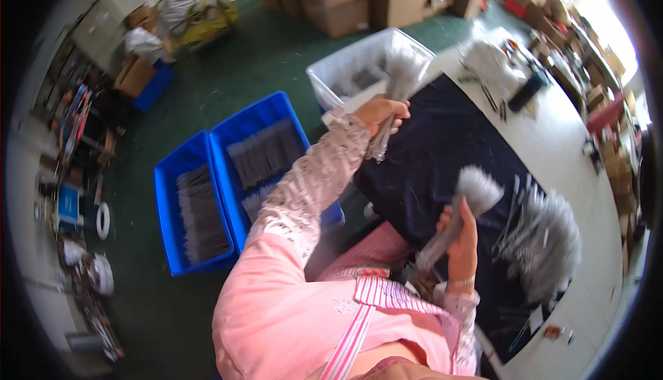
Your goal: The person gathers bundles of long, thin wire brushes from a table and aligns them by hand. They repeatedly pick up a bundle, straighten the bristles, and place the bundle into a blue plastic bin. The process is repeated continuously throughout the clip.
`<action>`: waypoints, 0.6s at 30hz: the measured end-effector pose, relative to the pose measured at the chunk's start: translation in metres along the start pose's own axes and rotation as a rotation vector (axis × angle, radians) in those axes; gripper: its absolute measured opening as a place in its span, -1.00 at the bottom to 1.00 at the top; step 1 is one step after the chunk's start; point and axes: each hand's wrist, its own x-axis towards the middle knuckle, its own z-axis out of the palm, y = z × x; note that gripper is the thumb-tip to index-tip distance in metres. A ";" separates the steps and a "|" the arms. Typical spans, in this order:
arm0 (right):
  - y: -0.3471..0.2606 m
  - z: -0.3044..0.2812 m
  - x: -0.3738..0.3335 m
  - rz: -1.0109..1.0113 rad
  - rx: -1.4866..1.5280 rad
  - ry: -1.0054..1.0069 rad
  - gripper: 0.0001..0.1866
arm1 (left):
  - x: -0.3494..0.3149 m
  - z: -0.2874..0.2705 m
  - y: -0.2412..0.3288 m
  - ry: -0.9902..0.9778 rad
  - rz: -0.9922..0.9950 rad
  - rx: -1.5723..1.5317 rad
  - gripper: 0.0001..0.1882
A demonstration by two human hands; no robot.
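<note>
My left hand [384, 115] is stretched out and closed around a bundle of thin wire brushes [406, 69]. Their pale bristly ends point up over a white plastic bin [420, 50], and the thin stems hang below my fist. Nearer my body, my right hand [461, 247] grips a second brush bundle [479, 191], its fluffy whitish heads fanned out at the top. A loose pile of similar brushes [545, 238] lies to the right on a dark cloth [421, 149]. Both bundles are slightly blurred.
Two blue bins [208, 147] stand on the green floor at left, holding rows of brushes. The dark cloth covers part of a white table [583, 193]. A dark bottle [528, 91] and a clear plastic bag [492, 64] sit farther back. Cardboard boxes [335, 0] line the far side.
</note>
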 end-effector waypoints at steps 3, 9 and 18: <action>-0.008 0.022 0.013 -0.039 -0.069 0.105 -0.61 | -0.050 0.032 -0.027 -0.096 -0.038 0.007 -0.62; 0.007 0.063 0.026 -0.343 -0.109 0.016 -0.47 | -0.085 0.098 -0.111 -0.230 0.160 -0.108 -0.53; 0.014 0.057 0.005 -0.579 -0.348 -0.011 -0.51 | -0.082 0.100 -0.158 -0.093 0.330 -0.101 -0.49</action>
